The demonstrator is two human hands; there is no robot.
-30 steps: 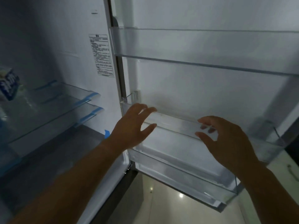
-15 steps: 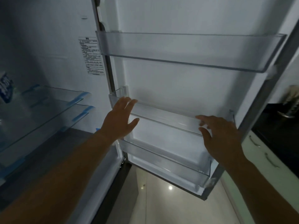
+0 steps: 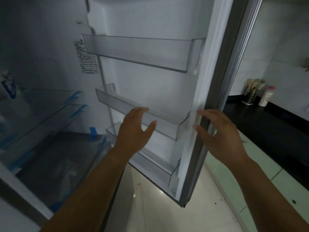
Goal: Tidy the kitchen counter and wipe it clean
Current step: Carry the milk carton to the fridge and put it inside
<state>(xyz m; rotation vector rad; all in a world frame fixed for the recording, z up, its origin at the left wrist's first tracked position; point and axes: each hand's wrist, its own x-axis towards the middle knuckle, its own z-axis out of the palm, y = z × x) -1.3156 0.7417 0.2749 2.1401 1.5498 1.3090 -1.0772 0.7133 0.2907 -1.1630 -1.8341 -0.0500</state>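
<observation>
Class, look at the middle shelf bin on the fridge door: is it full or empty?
Empty. The middle bin is clear plastic, and only the white door liner shows through it; nothing stands inside.

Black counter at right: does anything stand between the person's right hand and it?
Nothing visible does. The right hand is at the open fridge door's edge, with the black counter beyond it; the door lies left of that path.
</observation>
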